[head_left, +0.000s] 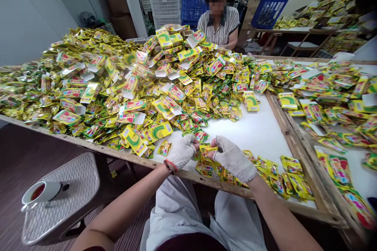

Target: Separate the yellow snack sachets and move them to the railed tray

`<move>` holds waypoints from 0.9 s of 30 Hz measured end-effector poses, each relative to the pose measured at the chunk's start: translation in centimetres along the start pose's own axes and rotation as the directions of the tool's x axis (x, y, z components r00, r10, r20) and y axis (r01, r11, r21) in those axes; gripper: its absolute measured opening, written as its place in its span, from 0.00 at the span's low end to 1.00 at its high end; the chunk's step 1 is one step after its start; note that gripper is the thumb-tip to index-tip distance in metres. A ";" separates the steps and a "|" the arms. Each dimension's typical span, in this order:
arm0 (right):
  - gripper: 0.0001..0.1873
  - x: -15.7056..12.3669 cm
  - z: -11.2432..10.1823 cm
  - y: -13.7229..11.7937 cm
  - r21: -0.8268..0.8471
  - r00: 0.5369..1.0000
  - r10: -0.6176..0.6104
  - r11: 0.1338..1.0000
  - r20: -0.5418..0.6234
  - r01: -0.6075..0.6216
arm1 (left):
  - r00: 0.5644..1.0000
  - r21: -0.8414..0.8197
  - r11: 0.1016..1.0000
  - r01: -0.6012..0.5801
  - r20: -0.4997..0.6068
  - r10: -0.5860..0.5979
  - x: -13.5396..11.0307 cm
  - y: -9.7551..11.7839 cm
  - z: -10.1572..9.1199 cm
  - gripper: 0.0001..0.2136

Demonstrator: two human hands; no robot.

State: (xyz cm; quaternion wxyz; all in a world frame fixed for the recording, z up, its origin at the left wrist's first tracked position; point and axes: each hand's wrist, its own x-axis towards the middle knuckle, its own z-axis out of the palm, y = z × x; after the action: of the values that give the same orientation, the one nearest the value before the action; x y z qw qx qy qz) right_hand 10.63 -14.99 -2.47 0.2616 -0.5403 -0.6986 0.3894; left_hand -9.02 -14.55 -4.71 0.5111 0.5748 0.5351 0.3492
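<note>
My left hand, in a white fingerless knit glove, is closed with its fingertips at the left edge of a small yellow packet. From the other side, my right hand, gloved the same way, pinches that packet's right end. More yellow packets lie just under both hands, along the table's front edge. One loose packet rests left of my left wrist. Past my fingers, a green-and-red packet lies at the foot of the pile. Flat yellow boxes lie to the left.
A tall heap of packets and open-flapped boxes covers the left and back of the white table. Wooden strips divide it from a right section. Opposite sits a person. A cup stands on a grey stool.
</note>
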 end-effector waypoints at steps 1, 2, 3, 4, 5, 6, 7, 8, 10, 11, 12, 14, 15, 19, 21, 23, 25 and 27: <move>0.12 0.1 0.1 0.0 -0.006 1.000 -0.010 1.000 -0.010 0.010 | 1.000 -0.041 0.999 -0.005 0.020 0.006 -0.1 0.0 0.2 0.10; 0.12 0.2 0.3 0.1 -0.017 1.000 -0.013 1.000 -0.018 0.013 | 0.999 -0.086 0.996 -0.011 0.034 0.014 -0.2 -0.1 0.3 0.12; 0.13 0.3 0.4 0.2 -0.029 1.000 -0.013 1.000 -0.024 0.012 | 0.999 -0.142 0.990 -0.016 0.048 0.023 -0.3 -0.1 0.3 0.13; 0.13 0.4 0.5 0.4 -0.037 1.000 -0.009 0.999 -0.025 0.009 | 0.997 -0.207 0.978 -0.018 0.067 0.032 -0.4 0.0 0.3 0.15; 0.14 0.4 0.5 0.7 -0.037 1.000 -0.003 0.999 -0.026 0.002 | 0.995 -0.262 0.965 -0.018 0.089 0.042 -0.5 0.0 0.3 0.16; 0.14 0.4 0.6 0.9 -0.028 1.000 0.006 1.000 -0.022 -0.006 | 0.993 -0.293 0.956 -0.019 0.105 0.052 -0.5 0.0 0.2 0.18; 0.15 0.4 0.7 1.1 -0.008 1.000 0.013 1.000 -0.010 -0.013 | 0.992 -0.297 0.955 -0.022 0.112 0.057 -0.5 -0.1 0.2 0.19; 0.16 0.4 0.8 1.2 0.021 1.000 0.021 1.000 0.002 -0.021 | 0.992 -0.274 0.961 -0.024 0.110 0.056 -0.5 -0.1 0.2 0.19; 0.19 0.3 1.1 1.4 0.086 0.999 0.036 0.996 0.008 -0.037 | 0.995 -0.193 0.981 -0.026 0.094 0.045 -0.5 -0.2 0.2 0.16; 0.22 0.2 1.2 1.4 0.107 0.999 0.039 0.993 -0.004 -0.038 | 0.995 -0.164 0.986 -0.030 0.090 0.045 -0.5 -0.2 0.3 0.15; 0.24 0.1 1.4 1.3 0.117 0.999 0.036 0.993 -0.010 -0.035 | 0.994 -0.146 0.989 -0.037 0.094 0.051 -0.5 -0.2 0.3 0.14; 0.24 0.1 1.7 1.0 0.116 1.000 0.010 0.993 0.015 -0.012 | 0.989 -0.107 0.993 -0.059 0.127 0.072 -0.8 0.1 0.1 0.14; 0.22 0.1 1.8 0.9 0.113 0.999 -0.002 0.994 0.052 -0.004 | 0.987 -0.066 0.995 -0.077 0.137 0.085 -0.9 0.3 -0.1 0.14; 0.15 0.2 1.8 0.4 0.077 0.995 0.045 0.996 0.088 -0.052 | 0.982 0.485 0.859 -0.161 -0.005 0.187 -1.1 1.6 -3.3 0.15; 0.13 0.2 1.4 0.4 0.062 0.998 0.061 0.996 0.027 -0.063 | 0.955 0.824 0.567 -0.029 -0.144 0.258 -0.7 2.1 -5.7 0.19; 0.13 0.2 1.0 0.6 0.075 0.997 0.067 0.995 -0.033 -0.065 | 0.942 0.943 0.305 0.133 -0.216 0.257 -0.1 2.5 -7.9 0.23; 0.16 0.0 0.7 0.9 0.137 0.993 0.095 0.987 -0.070 -0.085 | 0.948 0.961 0.224 0.164 -0.216 0.232 0.4 2.8 -9.1 0.25; 0.19 -0.2 0.7 1.2 0.300 0.986 0.153 0.946 -0.069 -0.125 | 0.949 0.940 0.335 0.067 -0.163 0.268 0.7 3.1 -9.1 0.28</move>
State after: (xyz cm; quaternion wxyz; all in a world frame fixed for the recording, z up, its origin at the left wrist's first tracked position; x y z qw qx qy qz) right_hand 10.78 -15.19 -3.81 0.3430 -0.5605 -0.5800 0.4815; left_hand -16.75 -11.68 0.27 -0.0186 0.7375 0.6690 0.0903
